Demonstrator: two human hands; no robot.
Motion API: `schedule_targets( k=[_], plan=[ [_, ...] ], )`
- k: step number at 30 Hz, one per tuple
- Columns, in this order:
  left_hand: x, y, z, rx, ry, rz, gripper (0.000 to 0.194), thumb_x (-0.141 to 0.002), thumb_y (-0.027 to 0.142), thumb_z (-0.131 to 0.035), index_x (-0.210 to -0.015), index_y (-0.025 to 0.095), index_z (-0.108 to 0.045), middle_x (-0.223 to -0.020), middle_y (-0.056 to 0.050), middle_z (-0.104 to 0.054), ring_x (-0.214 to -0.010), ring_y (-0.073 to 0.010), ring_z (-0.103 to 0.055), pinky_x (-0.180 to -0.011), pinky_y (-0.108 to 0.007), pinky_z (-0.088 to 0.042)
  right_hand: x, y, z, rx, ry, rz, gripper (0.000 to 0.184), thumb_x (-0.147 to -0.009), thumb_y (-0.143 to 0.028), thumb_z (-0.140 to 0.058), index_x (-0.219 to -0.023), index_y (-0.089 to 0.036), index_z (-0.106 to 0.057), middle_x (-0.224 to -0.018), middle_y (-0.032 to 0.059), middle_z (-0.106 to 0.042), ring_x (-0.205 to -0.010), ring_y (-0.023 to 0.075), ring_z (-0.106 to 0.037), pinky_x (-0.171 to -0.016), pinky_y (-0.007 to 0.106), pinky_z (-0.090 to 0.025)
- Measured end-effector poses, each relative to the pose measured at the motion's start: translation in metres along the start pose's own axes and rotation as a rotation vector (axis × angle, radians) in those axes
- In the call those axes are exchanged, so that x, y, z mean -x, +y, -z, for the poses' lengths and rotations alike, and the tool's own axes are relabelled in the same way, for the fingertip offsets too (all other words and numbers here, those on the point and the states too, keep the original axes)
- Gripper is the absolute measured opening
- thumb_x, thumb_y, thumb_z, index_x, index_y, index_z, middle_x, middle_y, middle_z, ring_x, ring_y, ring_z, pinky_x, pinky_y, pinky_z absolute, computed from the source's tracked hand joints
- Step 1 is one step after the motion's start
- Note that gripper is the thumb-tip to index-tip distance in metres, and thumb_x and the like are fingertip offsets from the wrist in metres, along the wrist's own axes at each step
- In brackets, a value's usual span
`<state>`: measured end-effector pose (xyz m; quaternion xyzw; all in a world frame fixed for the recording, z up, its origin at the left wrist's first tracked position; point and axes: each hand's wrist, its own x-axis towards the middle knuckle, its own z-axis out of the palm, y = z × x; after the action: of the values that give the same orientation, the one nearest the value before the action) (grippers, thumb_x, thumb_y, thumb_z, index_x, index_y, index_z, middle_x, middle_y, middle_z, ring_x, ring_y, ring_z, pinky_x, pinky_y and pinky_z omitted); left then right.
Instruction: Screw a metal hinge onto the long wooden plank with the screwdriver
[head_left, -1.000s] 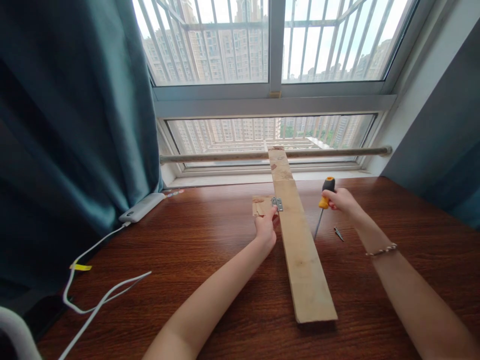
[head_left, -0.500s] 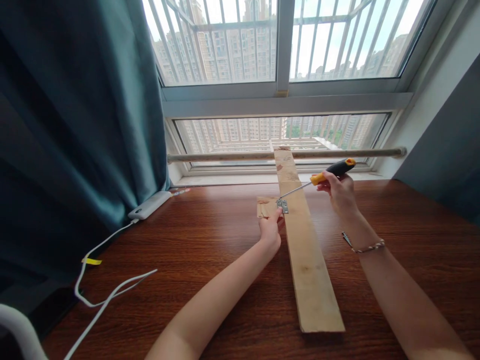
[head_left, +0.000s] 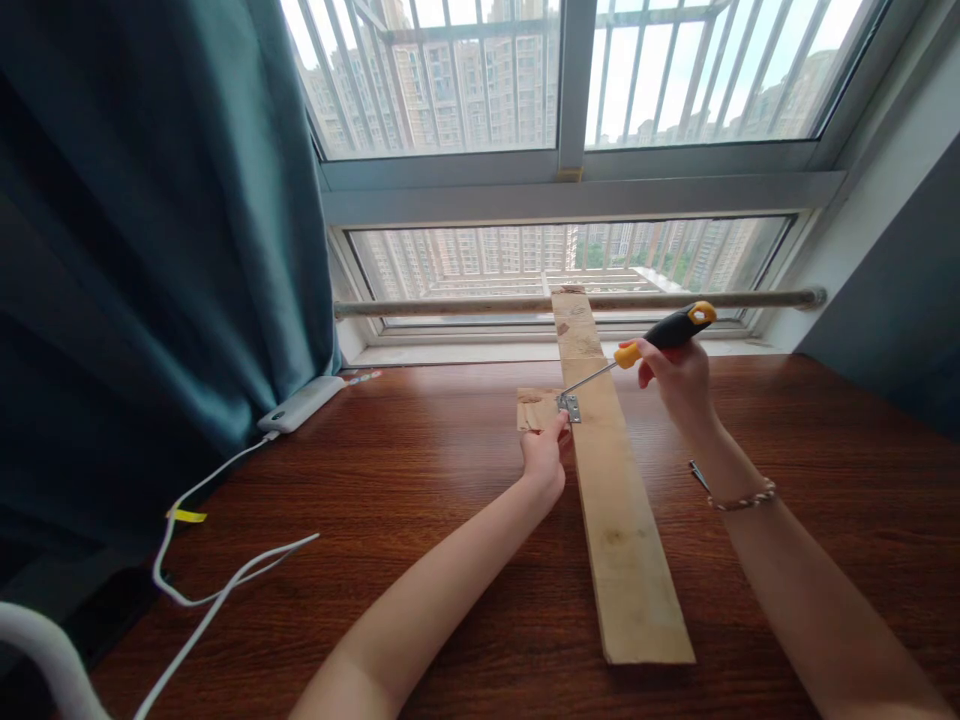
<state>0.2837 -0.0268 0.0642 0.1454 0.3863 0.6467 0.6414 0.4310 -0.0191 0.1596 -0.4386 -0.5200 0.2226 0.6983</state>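
Note:
A long pale wooden plank (head_left: 619,500) lies lengthwise on the dark wooden table (head_left: 420,500), its far end resting on a rod at the window. A small wooden block (head_left: 534,408) sits against the plank's left edge, joined to it by a small metal hinge (head_left: 569,406). My left hand (head_left: 544,455) is closed, its fingertips pressing at the block and hinge. My right hand (head_left: 675,375) grips a screwdriver (head_left: 660,335) with a yellow and black handle, held slanted with its tip on the hinge.
A loose screw (head_left: 697,473) lies on the table right of the plank, partly hidden by my right wrist. A white power bank (head_left: 301,402) with white cables (head_left: 217,590) sits at the left by the teal curtain (head_left: 142,250). A horizontal rod (head_left: 450,305) spans the window.
My right hand lifted the screwdriver from standing on the table and swung it over, bringing its tip to the hinge. My left hand stayed at the block and hinge.

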Motion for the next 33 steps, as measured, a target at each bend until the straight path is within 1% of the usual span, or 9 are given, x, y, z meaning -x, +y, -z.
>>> schedule_targets(
  k=[3, 9, 14, 19, 23, 26, 29, 31, 33],
  plan=[
    [-0.001, -0.001, 0.001, -0.002, -0.001, -0.002, 0.021, -0.063, 0.009, -0.074, -0.082, 0.014, -0.065, -0.079, -0.005, -0.070, -0.064, -0.0124, -0.065, -0.065, -0.026, -0.054, 0.006, -0.012, -0.005, -0.026, -0.079, 0.043, 0.028, -0.072, -0.032, -0.069, -0.088, -0.015, -0.054, -0.079, 0.0032, -0.070, -0.033, 0.0039, -0.044, -0.032, 0.019, -0.037],
    [-0.003, -0.002, 0.001, 0.001, -0.013, 0.006, 0.019, -0.064, 0.010, -0.074, -0.080, 0.013, -0.065, -0.077, -0.005, -0.070, -0.062, -0.0132, -0.065, -0.063, -0.027, -0.055, 0.012, -0.019, -0.008, -0.071, -0.206, 0.050, 0.039, -0.068, -0.035, -0.074, -0.092, -0.018, -0.049, -0.084, 0.0025, -0.069, -0.046, 0.0089, -0.057, -0.043, 0.025, -0.053],
    [-0.001, -0.001, -0.001, 0.011, -0.003, 0.006, 0.020, -0.064, 0.008, -0.074, -0.081, 0.014, -0.065, -0.079, -0.005, -0.070, -0.064, -0.0130, -0.066, -0.066, -0.027, -0.055, 0.015, -0.023, -0.005, -0.046, -0.294, 0.021, 0.040, -0.068, -0.037, -0.075, -0.094, -0.019, -0.051, -0.093, 0.0041, -0.069, -0.055, 0.0112, -0.063, -0.052, 0.027, -0.059],
    [0.002, 0.002, -0.002, 0.017, -0.005, 0.008, 0.019, -0.066, 0.008, -0.073, -0.082, 0.014, -0.064, -0.081, -0.005, -0.070, -0.061, -0.0129, -0.065, -0.063, -0.028, -0.055, 0.019, -0.028, -0.007, 0.050, -0.241, 0.063, 0.041, -0.068, -0.040, -0.074, -0.095, -0.019, -0.050, -0.093, 0.0054, -0.070, -0.056, 0.0140, -0.066, -0.051, 0.027, -0.058],
    [0.002, 0.002, -0.002, 0.010, -0.017, 0.022, 0.020, -0.067, 0.008, -0.071, -0.085, 0.014, -0.064, -0.082, -0.005, -0.070, -0.061, -0.0132, -0.065, -0.061, -0.027, -0.055, 0.024, -0.033, -0.012, 0.186, -0.175, 0.109, 0.042, -0.067, -0.042, -0.074, -0.093, -0.021, -0.049, -0.080, 0.0027, -0.070, -0.051, 0.0160, -0.065, -0.046, 0.026, -0.055],
    [0.002, 0.002, -0.001, 0.004, -0.018, 0.020, 0.021, -0.066, 0.010, -0.073, -0.084, 0.015, -0.063, -0.079, -0.004, -0.069, -0.057, -0.0117, -0.063, -0.057, -0.026, -0.053, 0.027, -0.030, -0.014, 0.329, -0.075, 0.144, 0.042, -0.063, -0.044, -0.077, -0.089, -0.022, -0.052, -0.066, 0.0002, -0.068, -0.052, 0.0188, -0.065, -0.048, 0.029, -0.054],
    [0.002, 0.002, -0.001, 0.007, -0.020, 0.015, 0.022, -0.064, 0.012, -0.075, -0.082, 0.015, -0.063, -0.076, -0.003, -0.069, -0.056, -0.0109, -0.062, -0.055, -0.024, -0.052, 0.027, -0.020, -0.013, 0.446, 0.055, 0.153, 0.040, -0.060, -0.043, -0.078, -0.083, -0.021, -0.055, -0.063, 0.0017, -0.066, -0.055, 0.0203, -0.065, -0.053, 0.032, -0.054],
    [0.003, 0.002, -0.001, 0.015, -0.018, 0.014, 0.021, -0.063, 0.011, -0.075, -0.081, 0.014, -0.063, -0.076, -0.003, -0.069, -0.056, -0.0111, -0.062, -0.056, -0.025, -0.052, 0.025, -0.013, -0.013, 0.403, 0.083, 0.139, 0.039, -0.061, -0.043, -0.078, -0.085, -0.021, -0.057, -0.067, 0.0027, -0.067, -0.053, 0.0194, -0.064, -0.051, 0.031, -0.053],
    [0.003, 0.002, -0.002, 0.022, -0.016, 0.008, 0.021, -0.064, 0.009, -0.074, -0.081, 0.014, -0.064, -0.077, -0.003, -0.069, -0.058, -0.0116, -0.063, -0.059, -0.026, -0.053, 0.022, -0.009, -0.013, 0.263, 0.020, 0.111, 0.037, -0.064, -0.042, -0.076, -0.088, -0.020, -0.058, -0.072, 0.0030, -0.068, -0.047, 0.0160, -0.060, -0.043, 0.028, -0.050]
  ],
)
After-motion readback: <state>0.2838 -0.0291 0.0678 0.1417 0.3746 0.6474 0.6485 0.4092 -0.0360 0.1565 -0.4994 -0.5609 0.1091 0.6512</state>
